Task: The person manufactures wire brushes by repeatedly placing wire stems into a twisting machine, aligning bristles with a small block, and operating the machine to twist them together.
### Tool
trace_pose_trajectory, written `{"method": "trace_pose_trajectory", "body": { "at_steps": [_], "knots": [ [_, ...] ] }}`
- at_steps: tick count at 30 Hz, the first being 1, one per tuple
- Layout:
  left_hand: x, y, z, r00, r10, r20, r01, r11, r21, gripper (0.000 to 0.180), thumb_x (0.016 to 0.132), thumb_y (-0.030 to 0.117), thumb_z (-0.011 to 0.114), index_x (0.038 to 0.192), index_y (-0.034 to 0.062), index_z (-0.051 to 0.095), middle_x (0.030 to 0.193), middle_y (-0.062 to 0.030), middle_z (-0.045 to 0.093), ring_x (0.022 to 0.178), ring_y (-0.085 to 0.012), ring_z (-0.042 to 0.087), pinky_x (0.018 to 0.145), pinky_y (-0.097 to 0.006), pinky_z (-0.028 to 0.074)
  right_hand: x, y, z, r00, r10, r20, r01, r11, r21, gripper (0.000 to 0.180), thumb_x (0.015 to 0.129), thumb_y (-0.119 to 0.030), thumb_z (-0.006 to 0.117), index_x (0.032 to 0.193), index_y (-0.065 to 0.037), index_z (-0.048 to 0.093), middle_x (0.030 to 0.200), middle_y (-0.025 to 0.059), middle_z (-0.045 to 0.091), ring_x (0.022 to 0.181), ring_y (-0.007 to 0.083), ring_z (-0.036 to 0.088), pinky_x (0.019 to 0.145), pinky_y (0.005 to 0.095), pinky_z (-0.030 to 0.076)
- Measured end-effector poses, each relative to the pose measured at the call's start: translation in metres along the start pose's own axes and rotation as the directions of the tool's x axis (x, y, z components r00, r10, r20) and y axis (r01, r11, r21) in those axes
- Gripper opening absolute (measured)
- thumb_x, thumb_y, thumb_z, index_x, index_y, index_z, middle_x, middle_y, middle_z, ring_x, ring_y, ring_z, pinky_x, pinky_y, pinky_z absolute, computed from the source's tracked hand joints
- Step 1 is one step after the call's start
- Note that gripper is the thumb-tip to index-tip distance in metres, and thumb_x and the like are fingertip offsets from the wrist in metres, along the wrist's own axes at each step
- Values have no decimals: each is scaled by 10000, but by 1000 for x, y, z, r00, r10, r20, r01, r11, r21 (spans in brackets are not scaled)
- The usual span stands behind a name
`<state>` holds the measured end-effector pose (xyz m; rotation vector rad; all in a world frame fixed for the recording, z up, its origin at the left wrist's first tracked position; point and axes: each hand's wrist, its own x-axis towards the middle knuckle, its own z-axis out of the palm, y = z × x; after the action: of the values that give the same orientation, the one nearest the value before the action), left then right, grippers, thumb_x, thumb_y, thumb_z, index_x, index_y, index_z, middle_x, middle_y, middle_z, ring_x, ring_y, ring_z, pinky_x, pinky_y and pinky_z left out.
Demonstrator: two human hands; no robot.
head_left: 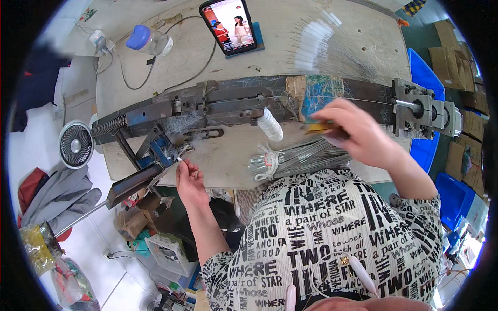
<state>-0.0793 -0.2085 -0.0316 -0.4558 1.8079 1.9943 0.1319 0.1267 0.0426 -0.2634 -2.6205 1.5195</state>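
Note:
My left hand is closed in a pinch at the end of a blue metal clamp, with a small white tip showing at the fingertips. What the tip belongs to is hidden. My right hand, smeared a little by motion, grips a small yellow-and-dark tool whose kind I cannot make out. Beside that hand, a thin wire runs along the dark metal bench machine to the chuck on the right. A white thread spool hangs at the machine's middle. Below lies a bundle of thin metal wires tied with white cord.
A phone playing a video leans on a stand at the back. A blue-capped bottle and white cables lie at left. Loose wires fan out at the back right. Beyond the table's edge are a fan and cardboard boxes.

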Motion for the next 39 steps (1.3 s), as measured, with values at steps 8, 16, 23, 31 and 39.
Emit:
{"method": "trace_pose_trajectory", "body": {
  "at_steps": [8, 16, 23, 31, 39],
  "knots": [
    [-58, 10, 170, 393, -220, 893, -405, 830, 383, 142, 938, 123, 582, 941, 3, 659, 835, -39, 624, 788, -164, 576, 708, -296, 472, -29, 11, -88, 968, 251, -26, -252, 960, -120, 209, 836, 69, 557, 1033, 3, 580, 1008, 82, 532, 813, 160, 552, 693, 258, 462],
    [-72, -56, 247, 510, -170, 843, -91, 964, 249, 224, 951, 206, 569, 961, -1, 654, 857, -15, 590, 779, -80, 538, 703, -224, 415, -2, 14, -91, 935, 293, 200, -301, 954, 10, 175, 861, 3, 601, 1035, -6, 625, 946, 46, 557, 750, 112, 528, 669, 259, 440],
    [-75, -36, 207, 715, -161, 681, 174, 984, 50, 216, 968, 231, 560, 1018, 42, 651, 838, 12, 581, 731, -50, 468, 697, -195, 382, 38, 24, -43, 985, 125, -117, -124, 992, 13, 228, 840, -64, 662, 1063, -22, 653, 962, 53, 611, 860, 147, 588, 748, 276, 466],
    [-75, -22, 197, 716, -249, 652, 307, 951, 26, 239, 965, 256, 582, 1040, 31, 615, 879, -25, 624, 745, -102, 555, 688, -238, 425, 56, 20, -19, 998, -30, -54, 24, 995, -94, 211, 841, -71, 662, 1037, 2, 641, 912, 104, 633, 840, 237, 606, 747, 319, 479],
    [-82, -11, 214, 576, -289, 765, 579, 805, -132, 587, 999, 490, 359, 1271, -24, 441, 1217, -146, 534, 1201, -240, 498, 1072, -385, 369, 54, 13, -13, 996, -20, -83, 13, 996, -89, 162, 850, -29, 626, 1008, 3, 633, 994, 108, 601, 850, 247, 608, 744, 318, 489]
  ]
}}
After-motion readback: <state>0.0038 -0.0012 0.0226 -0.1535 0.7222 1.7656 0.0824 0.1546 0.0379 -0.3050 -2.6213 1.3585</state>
